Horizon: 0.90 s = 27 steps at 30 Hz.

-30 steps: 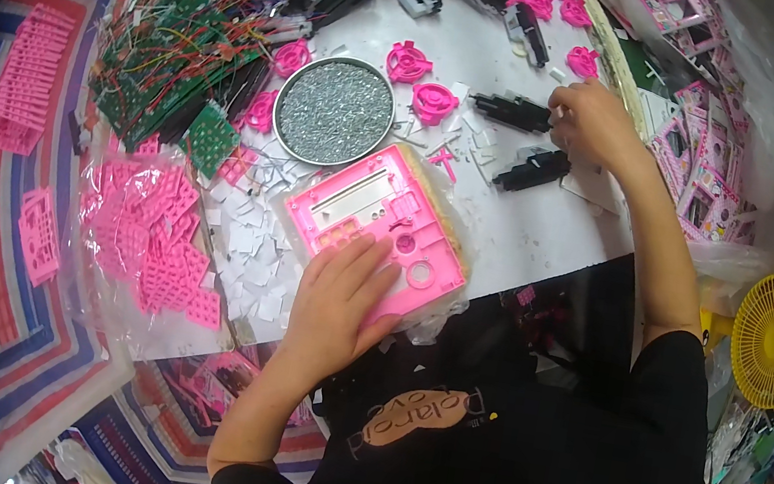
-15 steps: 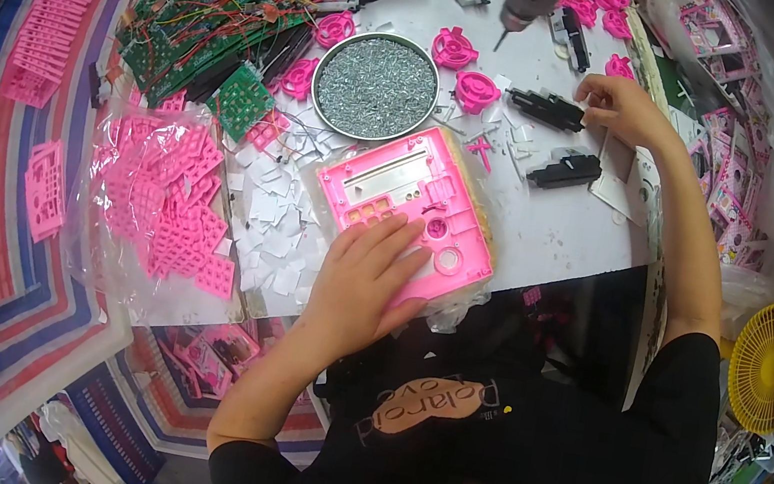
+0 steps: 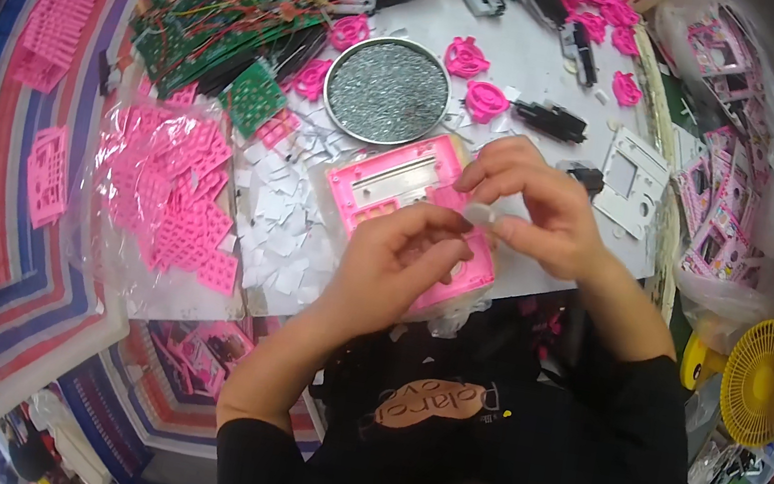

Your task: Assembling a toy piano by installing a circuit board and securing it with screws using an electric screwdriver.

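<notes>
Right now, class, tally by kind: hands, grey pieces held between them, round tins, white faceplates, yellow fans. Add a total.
Hands: 2 (left hand, right hand)
Grey piece: 1
Tin: 1
Faceplate: 1
Fan: 1
Total: 6

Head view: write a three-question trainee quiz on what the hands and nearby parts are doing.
1. True or false: both hands meet above the pink housing.
2. What lies just behind the housing? A) round tin of silvery bits B) yellow fan C) green circuit board
3. Which hand pinches the small pale piece?

Key: 1. True. 2. A. 3. The right hand pinches it in its fingertips; the left hand reaches up to it.
</notes>
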Available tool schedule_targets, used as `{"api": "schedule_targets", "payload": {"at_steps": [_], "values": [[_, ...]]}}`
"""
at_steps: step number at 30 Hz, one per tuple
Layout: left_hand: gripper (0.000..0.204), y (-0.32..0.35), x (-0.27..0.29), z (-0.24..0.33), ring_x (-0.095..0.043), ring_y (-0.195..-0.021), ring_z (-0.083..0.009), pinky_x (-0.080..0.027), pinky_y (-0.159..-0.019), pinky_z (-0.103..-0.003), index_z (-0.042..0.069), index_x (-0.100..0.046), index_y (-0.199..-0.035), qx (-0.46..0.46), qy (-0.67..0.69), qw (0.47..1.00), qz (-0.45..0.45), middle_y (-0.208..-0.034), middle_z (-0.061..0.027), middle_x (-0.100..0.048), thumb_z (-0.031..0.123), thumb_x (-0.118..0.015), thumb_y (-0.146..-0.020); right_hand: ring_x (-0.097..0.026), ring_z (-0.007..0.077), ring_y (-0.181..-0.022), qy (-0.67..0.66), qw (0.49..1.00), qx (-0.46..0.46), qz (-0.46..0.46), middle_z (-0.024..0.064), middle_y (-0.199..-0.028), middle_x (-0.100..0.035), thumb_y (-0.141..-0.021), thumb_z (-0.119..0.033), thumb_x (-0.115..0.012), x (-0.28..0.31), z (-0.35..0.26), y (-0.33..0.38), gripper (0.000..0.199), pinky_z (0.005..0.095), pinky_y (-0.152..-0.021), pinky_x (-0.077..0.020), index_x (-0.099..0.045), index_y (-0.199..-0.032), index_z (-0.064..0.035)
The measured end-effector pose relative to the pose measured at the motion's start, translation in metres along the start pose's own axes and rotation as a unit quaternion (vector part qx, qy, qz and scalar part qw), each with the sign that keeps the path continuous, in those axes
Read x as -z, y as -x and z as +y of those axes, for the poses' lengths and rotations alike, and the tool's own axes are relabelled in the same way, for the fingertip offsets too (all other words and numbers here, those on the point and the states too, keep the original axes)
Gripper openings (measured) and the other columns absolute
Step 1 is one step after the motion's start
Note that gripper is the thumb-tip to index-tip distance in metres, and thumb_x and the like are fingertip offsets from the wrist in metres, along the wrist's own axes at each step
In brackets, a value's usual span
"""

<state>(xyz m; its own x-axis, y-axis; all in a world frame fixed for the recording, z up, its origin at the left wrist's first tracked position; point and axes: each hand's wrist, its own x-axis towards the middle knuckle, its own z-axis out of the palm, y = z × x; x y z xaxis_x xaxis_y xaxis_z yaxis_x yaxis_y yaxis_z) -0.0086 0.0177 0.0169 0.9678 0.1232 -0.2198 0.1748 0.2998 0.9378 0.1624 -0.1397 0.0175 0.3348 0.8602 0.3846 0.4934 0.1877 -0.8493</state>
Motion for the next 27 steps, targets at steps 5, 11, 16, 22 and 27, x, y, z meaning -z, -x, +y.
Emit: {"api": "schedule_targets", "payload": {"at_steps": [5, 11, 16, 22, 27], "values": [[0.015, 0.012, 0.007, -0.025, -0.06, -0.067, -0.0087, -0.045, -0.058, -0.02, -0.001, -0.066, -0.111, -0.045, -0.1, 0.993, 0.035, -0.086, -0.0067, -0.069, 0.01, -0.061, -0.102, -0.064, 0.0239, -0.081, 0.126, 0.991, -0.001, 0.051, 0.0076, -0.093, -0.071, -0.082, -0.008, -0.078, -0.036, -0.012, 0.015, 0.016, 0.0351, -0.071, -0.051, -0.074, -0.097, -0.0057], [0.019, 0.026, 0.008, -0.023, -0.064, -0.101, -0.0224, -0.046, -0.091, -0.042, 0.008, -0.07, -0.108, -0.206, -0.505, 0.834, 0.09, -0.109, -0.0099, -0.068, 0.017, -0.072, -0.091, -0.062, 0.0245, -0.064, 0.221, 0.972, -0.041, 0.061, 0.0057, -0.075, -0.067, -0.081, -0.009, -0.079, -0.036, -0.008, 0.018, 0.013, 0.0338, -0.059, -0.0505, -0.072, -0.092, -0.0073], [0.027, 0.031, 0.021, -0.045, -0.052, -0.131, -0.0269, -0.026, -0.114, -0.057, 0.011, -0.07, -0.107, -0.211, -0.613, 0.761, 0.027, -0.127, -0.0048, -0.063, 0.022, -0.075, -0.083, -0.061, 0.0299, -0.095, 0.283, 0.958, -0.015, -0.052, 0.0077, -0.097, -0.068, -0.075, -0.009, -0.078, -0.034, -0.001, 0.013, 0.014, 0.0395, -0.077, -0.0531, -0.069, -0.086, -0.0078], [0.026, 0.031, 0.02, -0.048, -0.053, -0.13, -0.026, -0.024, -0.115, -0.057, 0.012, -0.07, -0.107, -0.208, -0.601, 0.771, 0.039, -0.126, -0.0047, -0.064, 0.021, -0.075, -0.084, -0.053, 0.0369, -0.112, 0.363, 0.929, 0.002, -0.069, 0.0089, -0.117, -0.062, -0.073, -0.012, -0.077, -0.051, 0.009, 0.009, 0.021, 0.0463, -0.084, -0.0511, -0.067, -0.09, -0.0064], [0.028, 0.032, 0.022, -0.05, -0.052, -0.131, -0.0259, -0.023, -0.116, -0.058, 0.012, -0.069, -0.109, -0.21, -0.594, 0.775, 0.041, -0.128, -0.0046, -0.063, 0.021, -0.075, -0.083, -0.051, 0.0379, -0.114, 0.375, 0.924, -0.062, -0.04, 0.0089, -0.117, -0.06, -0.072, -0.01, -0.076, -0.064, 0.012, 0.016, 0.023, 0.049, -0.089, -0.0475, -0.065, -0.092, -0.0063]]}}
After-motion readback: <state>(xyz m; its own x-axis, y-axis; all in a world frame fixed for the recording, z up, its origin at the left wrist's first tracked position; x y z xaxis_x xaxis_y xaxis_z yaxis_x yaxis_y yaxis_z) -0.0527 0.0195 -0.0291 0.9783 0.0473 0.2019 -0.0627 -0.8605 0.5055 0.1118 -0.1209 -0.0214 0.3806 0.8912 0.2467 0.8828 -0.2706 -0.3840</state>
